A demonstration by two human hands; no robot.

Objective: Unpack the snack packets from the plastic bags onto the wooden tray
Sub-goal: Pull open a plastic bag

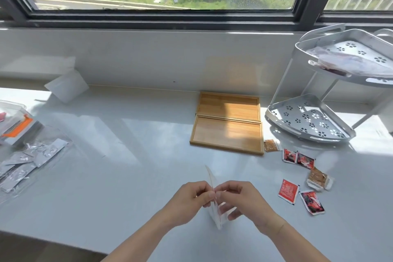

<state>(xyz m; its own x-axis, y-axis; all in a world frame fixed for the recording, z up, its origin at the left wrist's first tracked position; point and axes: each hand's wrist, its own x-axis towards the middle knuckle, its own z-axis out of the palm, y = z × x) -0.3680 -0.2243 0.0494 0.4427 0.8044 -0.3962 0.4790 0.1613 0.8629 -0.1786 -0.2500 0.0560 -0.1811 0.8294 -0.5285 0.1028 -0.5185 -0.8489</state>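
My left hand and my right hand meet near the counter's front edge, both pinching a small clear plastic bag held on edge between them. Two wooden trays lie side by side farther back, the near tray and the far tray, both bare. Several loose snack packets lie on the counter to the right of my hands: red ones and brown ones.
A white two-tier corner rack stands at the right, with a plastic bag on its top shelf. At the left lie a clear bag of silver packets, a clear box and a white pouch.
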